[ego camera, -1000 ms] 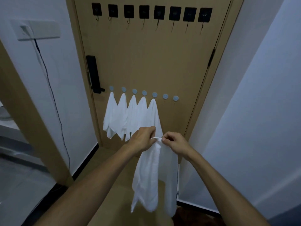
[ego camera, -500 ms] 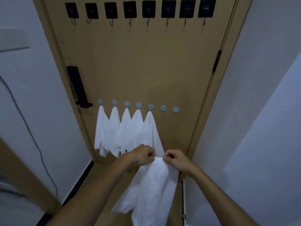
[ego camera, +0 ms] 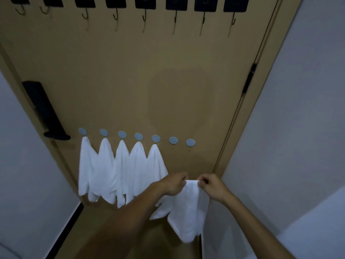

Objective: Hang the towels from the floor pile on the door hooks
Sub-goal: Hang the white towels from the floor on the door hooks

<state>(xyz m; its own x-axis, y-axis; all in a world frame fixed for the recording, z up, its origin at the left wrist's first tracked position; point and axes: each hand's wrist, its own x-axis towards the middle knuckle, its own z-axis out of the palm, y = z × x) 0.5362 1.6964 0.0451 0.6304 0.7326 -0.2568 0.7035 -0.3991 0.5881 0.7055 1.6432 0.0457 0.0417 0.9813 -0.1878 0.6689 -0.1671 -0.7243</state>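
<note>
**hookwatcher:** So where's it at? The left hand point(ego camera: 175, 184) and the right hand point(ego camera: 211, 186) both have their fingers curled, pinching the top edge of a soft white cloth towel point(ego camera: 188, 212). They hold it taut between them, low in front of the tan wooden door point(ego camera: 130, 81), and the rest of it hangs loose below.

**towel_guy:** Five white towels point(ego camera: 119, 169) hang in a row off the small blue flower-shaped hooks, and two are free: the sixth blue hook point(ego camera: 173, 140) and the last blue hook point(ego camera: 190, 142) beside it. The held towel is below and a bit right of both. My guess is the sixth one's next.

**hookwatcher:** What could go wrong, though?

**towel_guy:** Those little prongs look tiny. If the pinched edge only catches by a few threads, I'd guess the weight of the hanging part drags it straight off. Bunching the edge too thick might stop it seating at all. Also the fifth towel is near the left arm, so a careless lift could brush it loose. The row of black square hooks point(ego camera: 175, 8) up top is bare. Can't see the floor pile.
</note>
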